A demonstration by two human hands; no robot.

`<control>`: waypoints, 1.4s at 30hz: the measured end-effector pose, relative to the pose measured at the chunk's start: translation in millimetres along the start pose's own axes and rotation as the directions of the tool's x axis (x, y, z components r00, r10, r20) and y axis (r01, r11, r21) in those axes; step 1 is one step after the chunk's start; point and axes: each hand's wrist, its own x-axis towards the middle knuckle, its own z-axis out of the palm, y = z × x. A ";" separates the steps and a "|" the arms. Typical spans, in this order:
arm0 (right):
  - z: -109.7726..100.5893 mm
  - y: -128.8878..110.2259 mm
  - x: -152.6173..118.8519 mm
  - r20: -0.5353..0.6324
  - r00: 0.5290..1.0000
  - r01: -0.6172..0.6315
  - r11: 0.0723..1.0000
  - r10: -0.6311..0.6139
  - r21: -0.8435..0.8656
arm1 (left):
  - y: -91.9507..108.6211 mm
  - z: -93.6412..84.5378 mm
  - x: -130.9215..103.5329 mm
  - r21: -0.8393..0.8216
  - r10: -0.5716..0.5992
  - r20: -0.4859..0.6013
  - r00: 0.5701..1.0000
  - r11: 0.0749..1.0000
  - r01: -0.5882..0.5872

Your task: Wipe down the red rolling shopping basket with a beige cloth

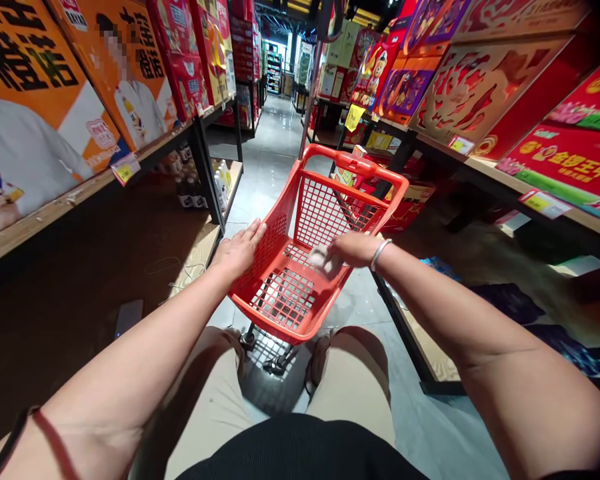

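Observation:
A red plastic shopping cart [269, 311] with a grid-patterned basket stands in front of my legs. My left hand [239, 252] lies along the cart's left rim, its fingers stretched out and close together. Inside the basket, toward the right wall, my right hand [353, 251] is closed around a greyish-white cloth [322, 259], which is smeared by motion. No goods show in the basket. The cart's handle bar [353, 162] is at its far end, apart from both hands.
Shelves with orange gift boxes [115, 73] flank the left side. On the right, a shelf [485, 170] carries red and gold boxes. Small bottles [223, 185] stand on a low left shelf. The tiled aisle [275, 133] runs ahead past the cart.

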 end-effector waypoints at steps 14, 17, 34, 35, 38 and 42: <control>42.9 -87.6 -21.4 -0.088 0.838 0.536 0.782 -0.538 0.317 | 5.1 2.8 26.6 0.025 -0.061 0.032 0.998 0.998 0.060; 54.8 -68.7 -26.9 -0.278 0.764 0.645 0.681 -0.582 0.348 | -0.6 5.8 28.4 0.002 -0.071 -0.026 0.997 0.997 0.071; 115.8 -3.6 22.4 -0.828 0.455 -0.188 0.944 0.328 0.271 | 135.3 -7.2 -74.5 -0.377 0.131 0.022 0.991 0.919 -0.113; 112.2 -4.6 23.3 -0.813 0.480 -0.206 0.943 0.329 0.260 | 142.0 -3.9 -82.0 -0.356 0.135 0.075 0.988 0.929 -0.100; 102.5 -1.0 26.0 -0.793 0.529 -0.204 0.952 0.302 0.227 | 138.6 7.3 -89.3 -0.267 0.111 0.151 0.982 0.961 -0.068; 93.5 22.4 29.8 -0.798 0.586 -0.077 0.990 0.142 0.120 | 107.3 15.5 -78.4 -0.217 0.112 0.103 0.988 0.972 -0.088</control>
